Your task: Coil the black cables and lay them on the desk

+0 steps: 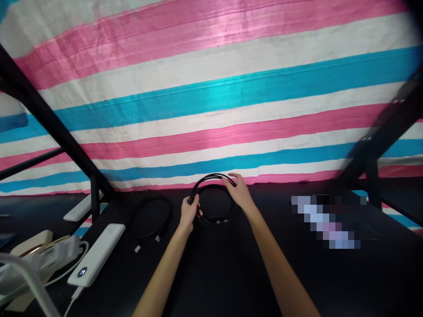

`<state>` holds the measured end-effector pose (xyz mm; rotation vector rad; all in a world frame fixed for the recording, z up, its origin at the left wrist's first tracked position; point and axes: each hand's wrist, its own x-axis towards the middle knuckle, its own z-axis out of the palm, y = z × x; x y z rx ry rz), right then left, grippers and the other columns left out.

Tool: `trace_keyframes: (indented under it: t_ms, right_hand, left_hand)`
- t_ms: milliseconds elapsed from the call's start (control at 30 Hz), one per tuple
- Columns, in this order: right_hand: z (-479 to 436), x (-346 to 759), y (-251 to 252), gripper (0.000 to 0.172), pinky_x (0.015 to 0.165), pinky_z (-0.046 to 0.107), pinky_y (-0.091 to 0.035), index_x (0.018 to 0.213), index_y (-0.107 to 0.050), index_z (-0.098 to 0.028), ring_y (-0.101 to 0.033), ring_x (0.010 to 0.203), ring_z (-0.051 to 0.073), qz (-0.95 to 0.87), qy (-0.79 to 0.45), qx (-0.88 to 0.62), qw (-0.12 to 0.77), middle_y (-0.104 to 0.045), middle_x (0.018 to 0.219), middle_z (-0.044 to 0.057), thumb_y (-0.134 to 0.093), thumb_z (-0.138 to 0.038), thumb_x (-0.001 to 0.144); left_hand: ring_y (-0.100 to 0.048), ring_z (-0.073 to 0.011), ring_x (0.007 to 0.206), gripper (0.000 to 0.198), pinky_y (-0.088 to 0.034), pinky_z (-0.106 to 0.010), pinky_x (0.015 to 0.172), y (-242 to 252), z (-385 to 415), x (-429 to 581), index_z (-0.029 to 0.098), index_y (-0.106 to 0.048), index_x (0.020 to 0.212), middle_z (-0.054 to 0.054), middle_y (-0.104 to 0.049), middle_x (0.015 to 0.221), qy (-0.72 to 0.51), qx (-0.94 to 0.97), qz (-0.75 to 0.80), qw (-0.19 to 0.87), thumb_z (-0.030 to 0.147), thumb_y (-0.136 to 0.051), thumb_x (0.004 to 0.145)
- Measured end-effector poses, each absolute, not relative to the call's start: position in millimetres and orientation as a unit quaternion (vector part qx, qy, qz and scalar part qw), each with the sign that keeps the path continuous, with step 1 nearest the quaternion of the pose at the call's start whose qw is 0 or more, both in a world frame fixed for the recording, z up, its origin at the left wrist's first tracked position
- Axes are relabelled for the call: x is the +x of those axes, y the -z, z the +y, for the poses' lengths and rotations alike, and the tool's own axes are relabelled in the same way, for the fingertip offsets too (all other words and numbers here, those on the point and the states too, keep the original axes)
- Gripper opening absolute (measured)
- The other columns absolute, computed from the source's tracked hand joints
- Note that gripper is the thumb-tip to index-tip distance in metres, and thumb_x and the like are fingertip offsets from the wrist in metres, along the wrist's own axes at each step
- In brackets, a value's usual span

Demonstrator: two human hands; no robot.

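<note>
A black cable [211, 177] is held up as a round coil between my two hands. My left hand [189, 212] has its fingers closed round the coil's left side. On the upper right side, my right hand [238, 190] grips the same coil with its thumb and fingers. Beneath it, a dark loop of cable [214, 219] with small light connector ends shows against the table; whether it is a separate cable I cannot tell. To the left, another coiled black cable [171, 215] lies flat, with two light plugs near its lower end.
A white power bank [99, 253] with a lit display and a plugged-in cord lies at left. Beyond it are a white power strip [59, 255] and pale cords. A blurred-out object [325, 222] lies right on the black table [218, 277]. Black frame bars [56, 119] slant before a striped sheet [211, 97].
</note>
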<state>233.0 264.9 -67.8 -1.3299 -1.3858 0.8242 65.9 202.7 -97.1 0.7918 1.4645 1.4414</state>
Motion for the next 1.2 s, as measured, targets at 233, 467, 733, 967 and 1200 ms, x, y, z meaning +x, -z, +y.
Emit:
trace_keyframes:
  t_ms: [233, 467, 733, 967, 1200]
  right_hand:
    - [299.8, 233.1, 126.3, 0.020, 0.094, 0.045, -0.044, 0.105, -0.062, -0.014, -0.059, 0.103, 0.021, -0.608, -0.301, -0.575, 0.457, -0.063, 0.108, 0.008, -0.056, -0.027, 0.090]
    - [306.4, 236.4, 152.0, 0.023, 0.097, 0.047, -0.041, 0.113, -0.059, -0.013, -0.056, 0.109, 0.022, -0.628, -0.241, -0.583, 0.455, -0.060, 0.115, 0.009, -0.052, -0.019, 0.092]
    - [306.1, 231.8, 165.0, 0.036, 0.097, 0.045, -0.042, 0.111, -0.065, -0.014, -0.056, 0.107, 0.026, -0.667, -0.200, -0.544, 0.469, -0.063, 0.112, 0.013, -0.043, -0.016, 0.083]
    - [298.4, 233.0, 144.4, 0.034, 0.094, 0.050, -0.040, 0.100, -0.070, -0.016, -0.055, 0.102, 0.029, -0.659, -0.150, -0.518, 0.524, -0.060, 0.103, 0.014, -0.045, -0.029, 0.081]
    - [283.8, 226.6, 102.3, 0.026, 0.077, 0.037, -0.048, 0.085, -0.070, -0.018, -0.059, 0.079, 0.021, -0.661, -0.145, -0.460, 0.575, -0.061, 0.088, 0.008, -0.045, -0.021, 0.081]
  left_hand:
    - [-0.054, -0.0122, 0.040, 0.043, -0.039, -0.024, 0.045, 121.9, 231.6, 62.9, 0.013, -0.054, 0.111, -0.003, -0.061, 0.068, -0.533, 0.371, 0.663, 0.372, 0.042, -0.060, 0.080]
    - [-0.052, -0.0348, 0.112, 0.035, -0.036, -0.045, 0.093, 128.1, 245.6, 65.5, 0.016, -0.062, 0.113, -0.019, -0.064, 0.109, -0.461, 0.439, 0.741, 0.214, 0.033, -0.056, 0.084]
    - [-0.047, -0.0310, 0.112, 0.037, -0.036, -0.045, 0.093, 134.3, 250.2, 60.2, 0.017, -0.057, 0.123, -0.016, -0.056, 0.115, -0.384, 0.473, 0.788, 0.088, 0.024, -0.044, 0.089]
    - [-0.045, -0.0267, 0.118, 0.044, -0.034, -0.039, 0.097, 113.5, 222.7, 32.0, 0.019, -0.048, 0.131, -0.013, -0.052, 0.126, -0.323, 0.507, 0.799, -0.009, 0.037, -0.041, 0.092]
    - [-0.053, -0.0415, 0.107, 0.033, -0.035, -0.051, 0.090, 121.3, 177.3, -18.8, 0.001, -0.062, 0.100, -0.027, -0.063, 0.101, -0.166, 0.511, 0.844, 0.008, 0.027, -0.056, 0.080]
